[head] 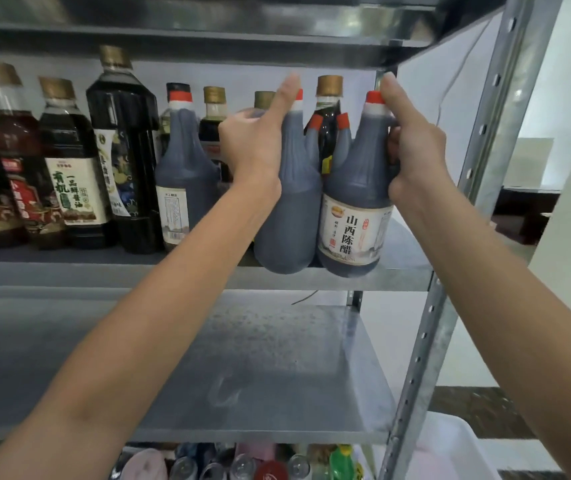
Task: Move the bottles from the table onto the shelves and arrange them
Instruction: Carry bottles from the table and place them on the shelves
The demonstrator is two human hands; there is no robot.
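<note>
Head view: two dark vinegar bottles at the front edge of the middle shelf, one in each grip.
Left grip [252, 147] wraps the plain-side bottle [285, 209], forefinger straight up its neck; right grip [415, 157] clasps the labelled bottle [353, 202] near its shoulder. Both bases seem to overhang the shelf [69, 273] lip, so an early release could drop them. A hard push back could topple the rear bottles [329, 109].
</note>
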